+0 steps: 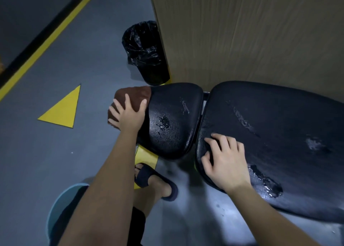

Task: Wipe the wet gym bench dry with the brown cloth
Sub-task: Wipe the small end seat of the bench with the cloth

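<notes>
Yellow triangle [62,109] on the grey floor at left. Just right of it, brown cloth [134,94] draped over the left end of the gym bench [178,104], pinned flat under the left hand [128,113], fingers spread, not curled round it. Probably soft, light, thirsty; best driven under a flat palm, or bunched at its middle. Puddle [163,122] and beads beside it. Further right, right hand [225,162] resting on the back pad [288,115], near edge, fingers loosely bent, holding nothing. Wet patches beyond.
</notes>
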{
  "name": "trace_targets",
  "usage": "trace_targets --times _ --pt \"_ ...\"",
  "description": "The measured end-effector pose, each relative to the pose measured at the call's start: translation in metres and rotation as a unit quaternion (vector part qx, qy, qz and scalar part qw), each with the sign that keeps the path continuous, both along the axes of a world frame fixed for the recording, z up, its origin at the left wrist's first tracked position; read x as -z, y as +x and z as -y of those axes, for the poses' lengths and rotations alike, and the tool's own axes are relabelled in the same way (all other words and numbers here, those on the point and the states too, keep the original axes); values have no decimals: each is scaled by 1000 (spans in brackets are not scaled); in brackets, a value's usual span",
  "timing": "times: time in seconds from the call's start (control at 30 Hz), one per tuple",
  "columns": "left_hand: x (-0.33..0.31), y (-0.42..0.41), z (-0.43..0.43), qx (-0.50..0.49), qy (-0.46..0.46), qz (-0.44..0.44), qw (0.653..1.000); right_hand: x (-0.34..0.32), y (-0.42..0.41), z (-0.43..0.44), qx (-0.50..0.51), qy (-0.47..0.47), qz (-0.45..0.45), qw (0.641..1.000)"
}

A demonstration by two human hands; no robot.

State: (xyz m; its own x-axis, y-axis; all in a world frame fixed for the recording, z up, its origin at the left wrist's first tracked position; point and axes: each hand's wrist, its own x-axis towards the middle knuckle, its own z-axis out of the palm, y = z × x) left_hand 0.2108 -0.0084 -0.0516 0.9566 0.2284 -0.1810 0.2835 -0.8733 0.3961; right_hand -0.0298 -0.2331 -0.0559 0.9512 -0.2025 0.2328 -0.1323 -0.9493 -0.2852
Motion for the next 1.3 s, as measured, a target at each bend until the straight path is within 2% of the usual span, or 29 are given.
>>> trace_targets --times 0.1,0.23,0.3,0.37,0.43,0.47,0.53,0.57,0.6,0.67,0.73,0.77,0.83,1.0,1.2,1.3 --pt "-8 -15 0 9 -2 25 1000 -1 -1 0 3 0 2 1000" --pt "-17 -52 19 -21 57 61 996 -1 -2 0 3 -2 4 1000" --pt "-18 -67 20 -20 39 60 997 0 -2 0 4 -8 6 1000" --pt "-26 -72 8 -26 -63 38 997 0 -3 0 6 -11 8 1000" --pt "-39 -75 -7 -59 -188 11 980 0 -4 0 6 -15 6 1000" --pt "-47 -77 -11 -84 -257 8 963 0 -5 0 5 -17 3 1000" --pt "-64 -81 -12 -139 -400 20 906 0 -5 -1 3 -20 2 1000" --pt "-68 -79 -11 -158 -445 31 881 0 -6 -1 3 -22 3 1000" --pt "-70 -77 -8 -164 -463 42 870 0 -6 -1 4 -22 3 1000" --pt "-63 -75 -3 -135 -412 58 899 1 -6 -1 4 -23 6 1000" --pt "-40 -76 2 -79 -261 72 959 2 -6 0 4 -23 8 1000" --pt "-27 -78 7 -55 -172 100 979 2 -5 0 4 -24 10 1000" --pt "-8 -80 15 -34 -48 165 984 2 -4 -1 4 -26 14 1000" --pt "11 -32 9 11 -38 230 972 5 0 -2 8 -28 20 999" --pt "5 29 1 109 9 230 967 5 2 -2 9 -28 26 999" --pt "0 28 3 144 -13 214 966 3 2 -3 11 -25 25 999"
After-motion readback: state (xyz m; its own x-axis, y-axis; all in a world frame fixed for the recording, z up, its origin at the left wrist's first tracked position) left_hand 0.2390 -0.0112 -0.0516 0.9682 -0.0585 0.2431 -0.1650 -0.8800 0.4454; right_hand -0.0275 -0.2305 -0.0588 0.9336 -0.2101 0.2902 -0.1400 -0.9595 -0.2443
